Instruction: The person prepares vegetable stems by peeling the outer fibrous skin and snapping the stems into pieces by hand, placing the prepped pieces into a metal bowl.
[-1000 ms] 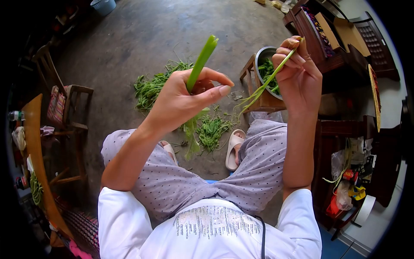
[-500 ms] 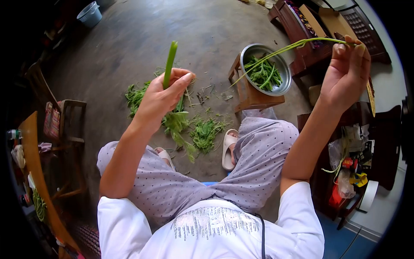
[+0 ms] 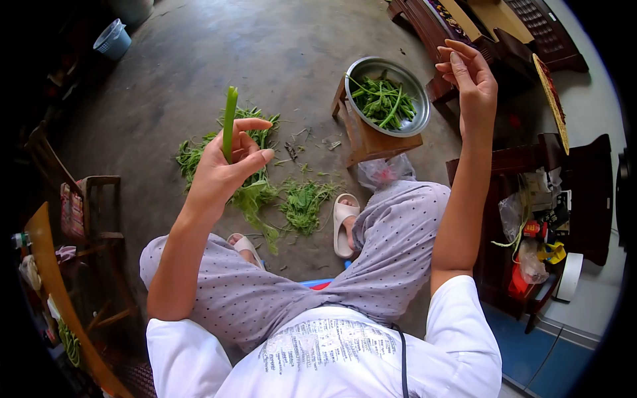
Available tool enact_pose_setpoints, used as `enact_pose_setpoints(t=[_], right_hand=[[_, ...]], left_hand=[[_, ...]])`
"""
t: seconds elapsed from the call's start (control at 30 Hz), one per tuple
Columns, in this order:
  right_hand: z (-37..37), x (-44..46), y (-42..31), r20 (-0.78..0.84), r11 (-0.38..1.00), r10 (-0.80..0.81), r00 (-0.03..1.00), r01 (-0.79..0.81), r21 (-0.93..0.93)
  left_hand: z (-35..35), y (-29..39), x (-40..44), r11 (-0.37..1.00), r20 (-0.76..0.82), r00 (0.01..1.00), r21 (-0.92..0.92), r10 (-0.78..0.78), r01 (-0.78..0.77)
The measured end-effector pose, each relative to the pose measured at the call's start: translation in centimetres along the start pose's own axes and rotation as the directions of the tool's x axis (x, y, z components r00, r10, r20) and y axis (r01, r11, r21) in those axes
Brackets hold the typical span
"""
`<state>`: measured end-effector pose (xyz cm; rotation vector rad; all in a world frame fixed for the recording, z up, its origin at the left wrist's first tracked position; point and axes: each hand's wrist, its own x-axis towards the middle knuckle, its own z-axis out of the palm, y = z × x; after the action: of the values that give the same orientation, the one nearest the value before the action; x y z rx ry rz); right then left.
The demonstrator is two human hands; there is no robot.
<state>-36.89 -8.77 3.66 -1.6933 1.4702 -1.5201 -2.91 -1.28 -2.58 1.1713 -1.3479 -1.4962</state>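
My left hand (image 3: 222, 166) is closed around a leafy green stalk (image 3: 230, 123). The stalk's thick cut end points up, and pale leaves (image 3: 251, 205) hang under the hand. Its index finger and thumb stand apart. Raised at the upper right, my right hand (image 3: 472, 79) has loosely bent, parted fingers with nothing visible in them. To its left, a metal bowl (image 3: 423, 119) rests on a wooden stool (image 3: 381, 147), holding green stems and leaves (image 3: 385, 99). Two heaps of greens lie on the floor: a larger pile (image 3: 192, 156) behind my left hand and a smaller pile (image 3: 305, 205) nearer my feet.
A clear plastic bag (image 3: 386, 171) is between the stool and my knee. On the right, a dark wooden seat (image 3: 590, 199) carries packets and bags. A wooden chair (image 3: 99, 199) and a table edge (image 3: 66, 285) are on the left. A blue bucket (image 3: 113, 41) stands farther back.
The long thin green strands have left my right hand, which has moved left toward the bowl. My left hand has shifted slightly left and down with the stalk, its index finger and thumb spreading apart.
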Motion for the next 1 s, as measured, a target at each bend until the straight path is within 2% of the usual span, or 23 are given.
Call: enact_pose_setpoints(t=[0.03, 0.1, 0.13, 0.17, 0.23, 0.3, 0.33, 0.37, 0.43, 0.5, 0.57, 0.63, 0.7, 0.77, 0.8, 0.83, 0.9, 0.93, 1.0], right_hand=[[0.2, -0.2, -0.2, 0.016, 0.999, 0.033, 0.999, -0.034, 0.027], [2.2, -1.6, -0.8, 0.279, 0.989, 0.133, 0.951, -0.144, 0.021], [4.2, -2.6, 0.3, 0.502, 0.990, 0.072, 0.862, -0.122, 0.068], [6.3, -3.7, 1.3, 0.690, 0.987, -0.001, 0.724, -0.111, 0.118], [9.7, -7.7, -2.7, 0.804, 0.974, 0.105, 0.586, -0.222, 0.035], [11.6, -9.4, -2.8, 0.869, 0.984, 0.031, 0.494, -0.168, 0.061], [12.2, -10.1, -2.2, 0.840, 0.970, 0.033, 0.541, -0.221, 0.105], [12.4, -10.1, -2.0, 0.847, 0.966, 0.014, 0.532, -0.226, 0.126], [11.6, -9.2, -1.2, 0.842, 0.942, 0.145, 0.519, -0.333, 0.044], [10.9, -8.4, -0.6, 0.789, 0.939, 0.163, 0.593, -0.339, 0.061], [10.1, -7.5, -0.1, 0.831, 0.946, 0.167, 0.531, -0.323, 0.017], [10.4, -8.3, 0.4, 0.856, 0.948, 0.136, 0.499, -0.318, 0.034], [10.7, -8.8, 0.4, 0.873, 0.950, 0.116, 0.473, -0.309, 0.041], [10.8, -8.5, -0.5, 0.880, 0.921, 0.179, 0.439, -0.389, 0.006], [10.9, -8.0, -0.8, 0.893, 0.956, 0.109, 0.437, -0.291, 0.026], [11.1, -8.1, -1.4, 0.896, 0.956, 0.101, 0.433, -0.291, 0.033], [11.5, -8.4, -3.3, 0.744, 0.997, -0.069, 0.664, 0.066, 0.033], [12.3, -8.7, -3.8, 0.735, 0.986, -0.165, 0.657, 0.128, 0.107], [13.6, -10.1, -6.6, 0.698, 0.974, -0.212, 0.684, 0.092, 0.205]], left_hand=[[0.2, 0.1, 0.0, 1.000, -0.002, 1.000, -0.024, 0.020, -0.020], [0.5, 0.4, -0.1, 0.998, -0.002, 0.999, -0.045, 0.039, -0.039], [0.7, 0.7, -0.1, 0.996, 0.005, 1.000, -0.093, -0.005, 0.005], [0.9, 1.0, -0.1, 0.989, 0.017, 0.999, -0.139, -0.047, 0.049], [0.9, 0.6, 0.1, 0.983, 0.074, 0.997, -0.181, -0.024, 0.037], [0.7, 0.6, 0.0, 0.975, 0.118, 0.993, -0.218, -0.011, 0.037], [0.7, 0.8, 0.0, 0.981, 0.075, 0.997, -0.192, -0.012, 0.026], [0.5, 1.1, -0.2, 0.987, 0.022, 1.000, -0.161, -0.015, 0.019], [-0.3, 1.8, -0.5, 0.994, -0.063, 0.996, -0.091, -0.060, 0.054], [-1.6, 1.9, -0.6, 0.986, -0.128, 0.987, -0.144, -0.102, 0.083], [-3.0, 1.5, -0.7, 0.984, -0.182, 0.979, -0.165, -0.093, 0.063], [-4.0, 1.3, -1.1, 0.965, -0.131, 0.989, -0.261, -0.066, 0.029], [-4.6, 0.9, -1.2, 0.964, -0.163, 0.984, -0.265, -0.068, 0.022], [-5.2, 0.7, -1.3, 0.912, -0.130, 0.989, -0.409, -0.077, 0.018], [-5.2, 0.8, -1.7, 0.915, -0.142, 0.987, -0.402, -0.078, 0.015], [-5.1, 1.0, -1.9, 0.894, -0.104, 0.992, -0.448, -0.076, 0.022], [-4.4, 1.1, -2.0, 0.870, -0.065, 0.995, -0.491, -0.072, 0.031], [-3.9, 1.2, -2.1, 0.875, -0.064, 0.994, -0.483, -0.086, 0.044], [-3.4, 1.0, -2.2, 0.873, -0.008, 0.997, -0.482, -0.081, 0.068]])
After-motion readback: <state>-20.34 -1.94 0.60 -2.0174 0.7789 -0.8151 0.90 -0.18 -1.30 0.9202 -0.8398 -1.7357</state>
